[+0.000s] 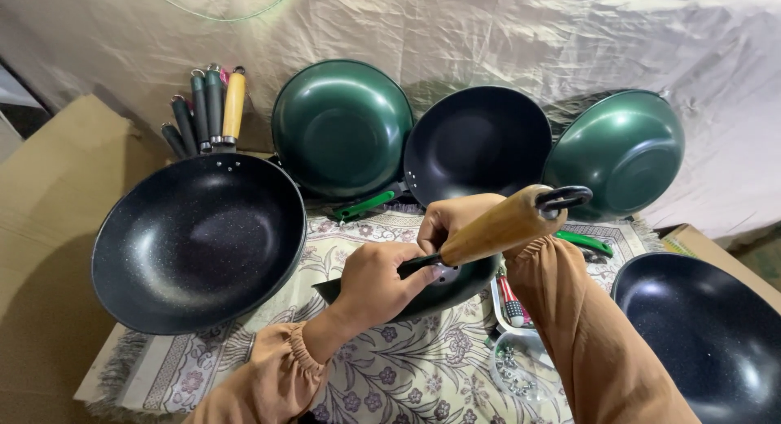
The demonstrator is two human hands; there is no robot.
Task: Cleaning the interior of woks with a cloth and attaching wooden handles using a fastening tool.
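A dark green wok point(455, 287) lies tilted on the patterned mat point(390, 375) in front of me, its wooden handle point(500, 226) with a black hanging loop pointing up to the right. My left hand point(376, 284) grips the wok's rim near the handle joint. My right hand point(451, 217) is closed at the base of the wooden handle, partly hidden behind it. Both arms wear orange-brown sleeves.
A large black speckled wok point(199, 241) leans at left with several handles point(203, 107) behind it. Two green woks point(342, 127) point(622, 152) and a black one point(478, 143) lean on the cloth backdrop. Another black wok point(708, 334) sits at right. A tray point(521, 355) holds screws and a screwdriver.
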